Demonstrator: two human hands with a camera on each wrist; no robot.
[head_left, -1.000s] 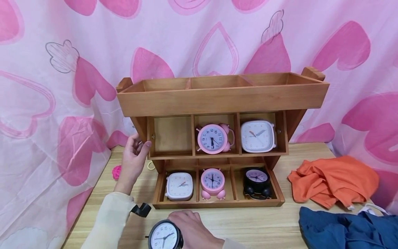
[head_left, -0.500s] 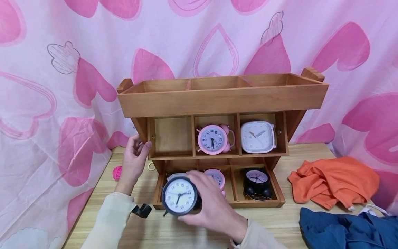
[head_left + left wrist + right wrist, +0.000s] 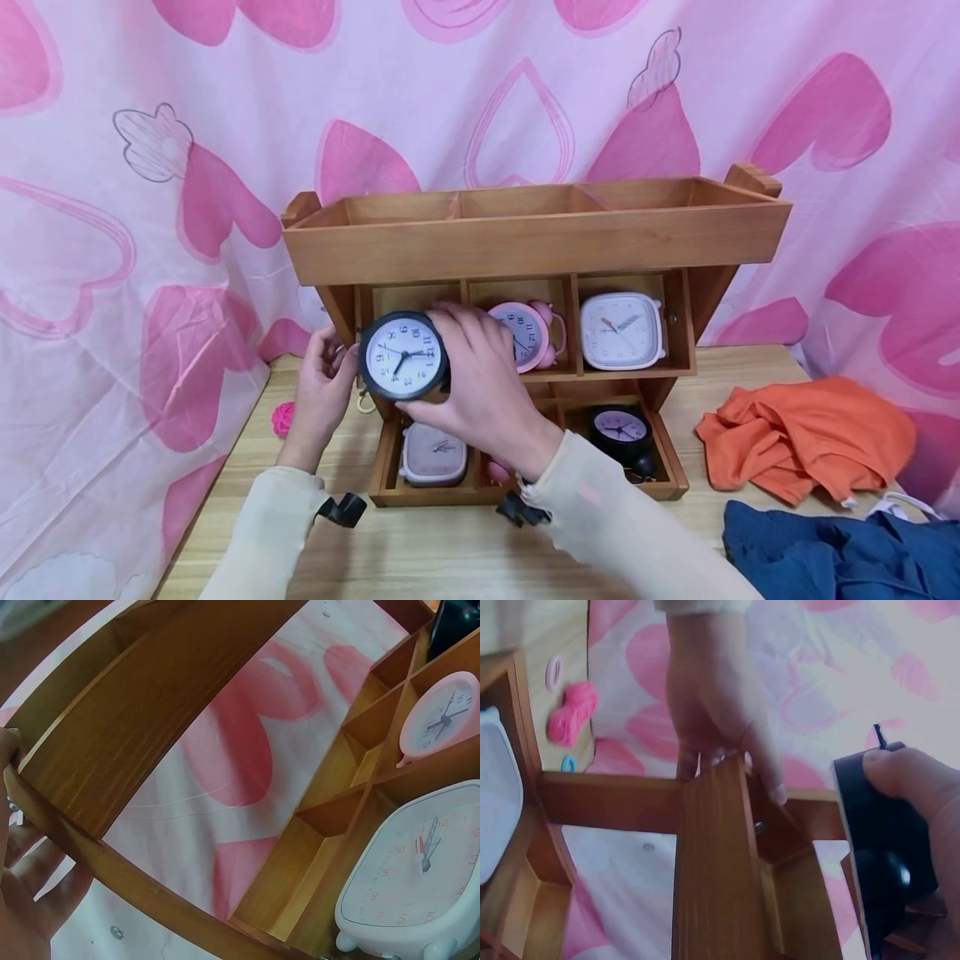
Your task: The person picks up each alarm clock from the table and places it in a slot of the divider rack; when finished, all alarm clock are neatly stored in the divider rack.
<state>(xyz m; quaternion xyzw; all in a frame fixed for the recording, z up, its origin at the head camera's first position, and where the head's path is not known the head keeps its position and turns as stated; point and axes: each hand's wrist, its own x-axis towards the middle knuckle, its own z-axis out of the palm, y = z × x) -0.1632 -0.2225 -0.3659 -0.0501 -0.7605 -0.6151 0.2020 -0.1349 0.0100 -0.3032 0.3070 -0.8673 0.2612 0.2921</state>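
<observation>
A black twin-bell alarm clock (image 3: 403, 357) with a white dial is gripped in my right hand (image 3: 487, 383), before the left compartment of the wooden shelf's (image 3: 536, 246) middle tier. My left hand (image 3: 318, 396) pinches that tier's left end, thumb inside and fingers outside in the right wrist view. Beside the held clock sits a pink alarm clock (image 3: 534, 329), partly covered by my right hand, then a white square clock (image 3: 621, 330). On the bottom tier are another white clock (image 3: 433, 457), a mostly hidden pink clock (image 3: 442, 720) and a black clock (image 3: 621, 429).
An orange cloth (image 3: 806, 433) and a dark blue cloth (image 3: 840, 550) lie on the table at the right. Left of the shelf are a pink ball (image 3: 282, 418) and a small yellow ring (image 3: 365, 402). A heart-patterned curtain (image 3: 420, 100) hangs behind.
My right hand has lifted the black alarm clock from the table's front, up past the bottom tier to the middle tier's left compartment. The left hand stays at the shelf's side.
</observation>
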